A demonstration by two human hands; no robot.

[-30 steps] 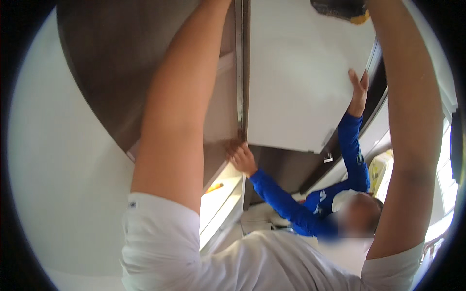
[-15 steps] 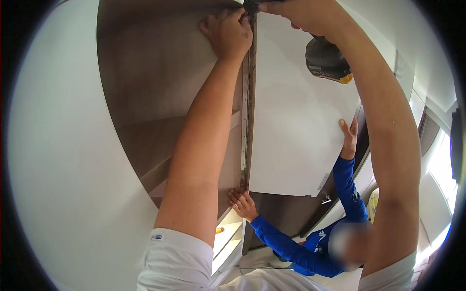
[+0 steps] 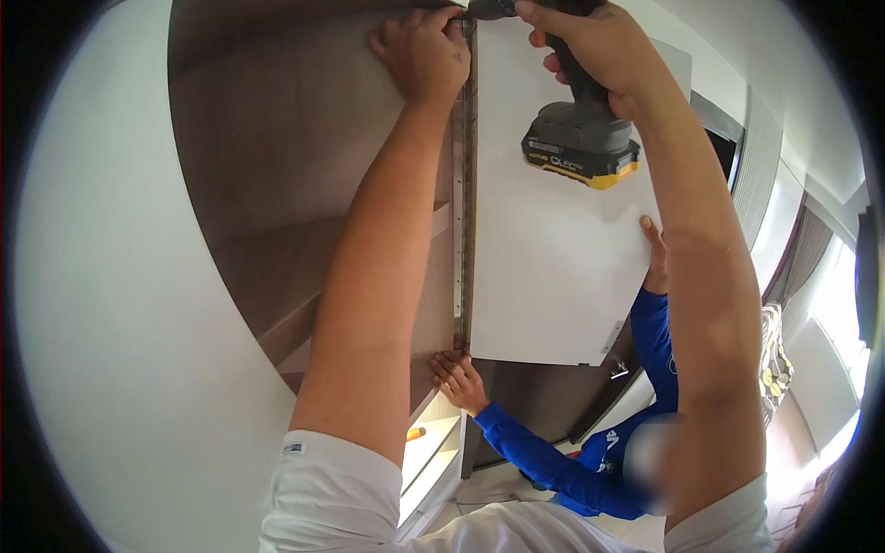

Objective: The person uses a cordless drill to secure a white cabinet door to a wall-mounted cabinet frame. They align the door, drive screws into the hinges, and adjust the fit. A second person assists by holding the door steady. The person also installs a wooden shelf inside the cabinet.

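Observation:
My right hand (image 3: 604, 51) grips a black cordless drill (image 3: 576, 129) with a yellow-edged battery, its front end pointing left at the top of a cabinet. Close by the drill's tip is my left hand (image 3: 422, 60), thumb and finger pinched at the upper end of a long metal hinge strip (image 3: 458, 235). What sits in that pinch is too small to make out. The strip runs down between the brown cabinet interior (image 3: 277, 120) and a white door panel (image 3: 548, 267).
A co-worker in a blue sleeve (image 3: 530, 452) has one hand (image 3: 461, 382) at the hinge's lower end and another hand (image 3: 655, 253) on the door's right edge. A white curved panel (image 3: 120, 276) stands on the left. Below is a lit shelf (image 3: 429, 470).
The drill has swung into fuller view, its battery moving left and down. My right arm has shifted left. My left hand stays at the hinge's top, and the co-worker's hands keep their places.

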